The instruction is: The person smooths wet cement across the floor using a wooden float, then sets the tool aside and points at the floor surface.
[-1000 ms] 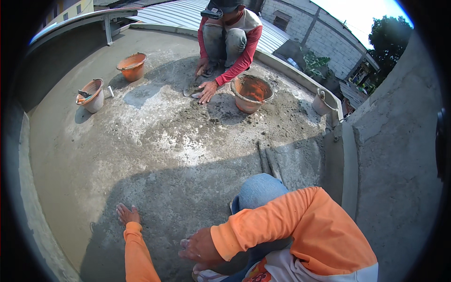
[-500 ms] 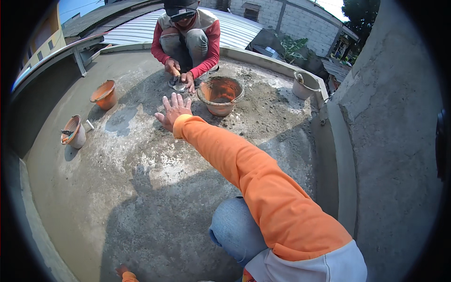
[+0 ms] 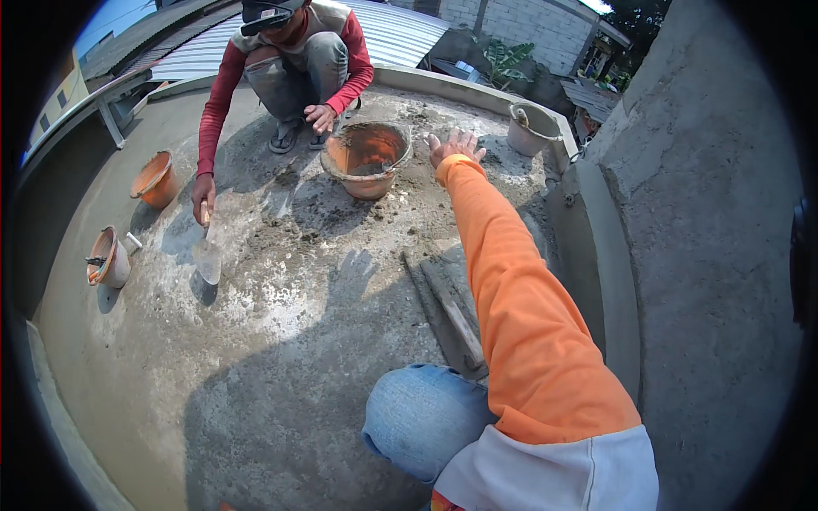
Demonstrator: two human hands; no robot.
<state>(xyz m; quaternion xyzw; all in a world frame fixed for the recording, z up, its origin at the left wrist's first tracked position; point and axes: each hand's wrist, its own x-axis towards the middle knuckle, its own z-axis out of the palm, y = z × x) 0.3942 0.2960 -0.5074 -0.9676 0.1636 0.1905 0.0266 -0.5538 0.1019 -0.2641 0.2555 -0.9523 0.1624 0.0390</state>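
My right hand (image 3: 456,149) is stretched out with its fingers spread and nothing in it. It is held over the rough concrete floor (image 3: 290,383), between the middle mortar bucket (image 3: 366,162) and a grey bucket (image 3: 532,129) at the far right. The middle bucket is orange inside and crusted with cement. Of my left arm only a scrap of orange sleeve (image 3: 226,506) shows at the lower edge; that hand is out of view. A long narrow board (image 3: 452,313) lies on the floor beside my right forearm.
A co-worker (image 3: 298,60) squats beyond the middle bucket, holding a trowel (image 3: 207,260) low over the floor. Two more buckets, one orange (image 3: 156,180) and one tool-filled (image 3: 109,258), stand at left. A cement wall (image 3: 707,255) rises at right; a low parapet (image 3: 460,87) edges the far side.
My right hand has swung right, from near the co-worker's hands to past the middle bucket. The co-worker's trowel has moved out to the left. The board has come into sight.
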